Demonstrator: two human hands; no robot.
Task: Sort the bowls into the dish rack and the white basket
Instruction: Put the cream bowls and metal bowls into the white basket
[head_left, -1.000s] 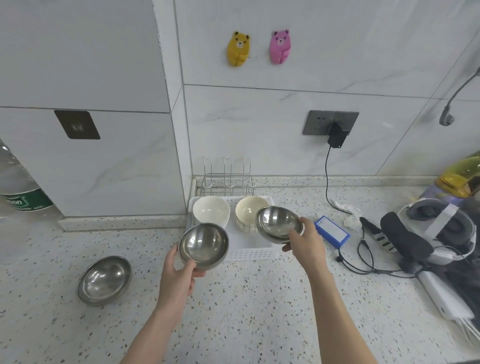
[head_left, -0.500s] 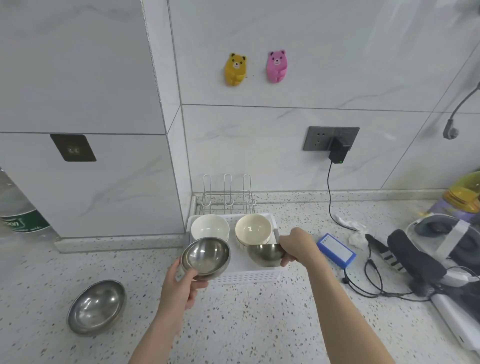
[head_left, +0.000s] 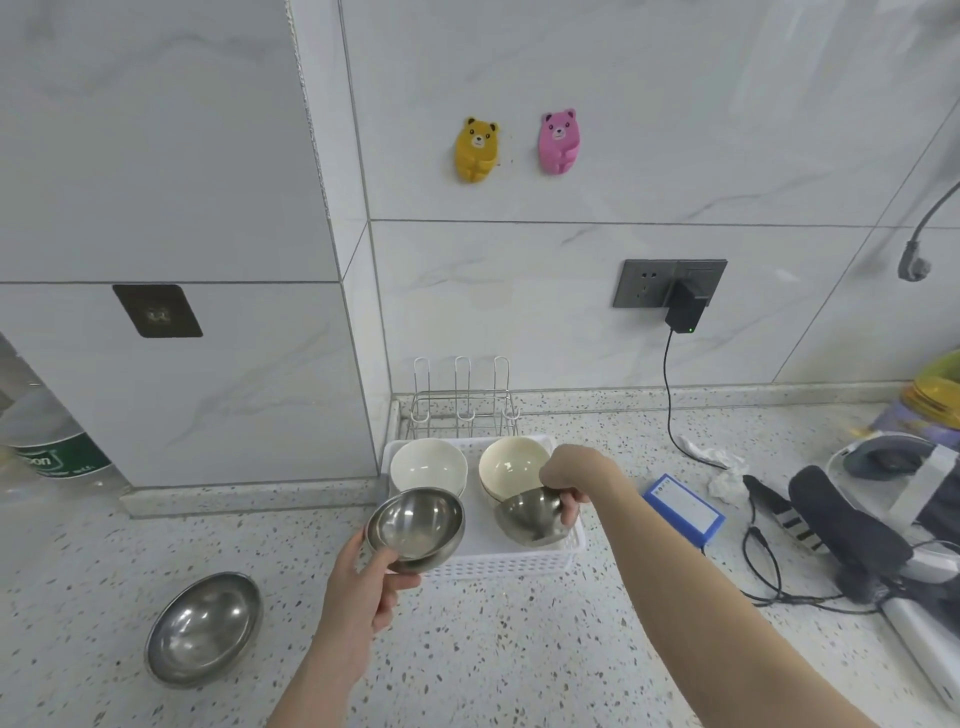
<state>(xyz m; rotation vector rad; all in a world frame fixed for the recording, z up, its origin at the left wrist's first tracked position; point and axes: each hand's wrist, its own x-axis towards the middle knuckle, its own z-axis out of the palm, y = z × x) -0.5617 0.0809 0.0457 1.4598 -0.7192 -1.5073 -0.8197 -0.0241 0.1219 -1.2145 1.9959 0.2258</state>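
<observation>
The right hand (head_left: 571, 480) grips a steel bowl (head_left: 530, 517) by its rim, apparently lowering it into the white basket's (head_left: 519, 561) front right corner; the left hand (head_left: 363, 587) pinches another bowl (head_left: 415, 527), waiting.

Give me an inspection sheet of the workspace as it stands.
Surface: speckled counter.
Job's things: two pale bowls in the white basket; wire rack behind, empty; loose steel bowl on the counter.
Clutter: blue box, headset, bottle.
Grippers: left hand holds a steel bowl; right hand holds another in the basket.
Cables: charger lead, black wires.
Surroundings: tiled wall, bear hooks.
</observation>
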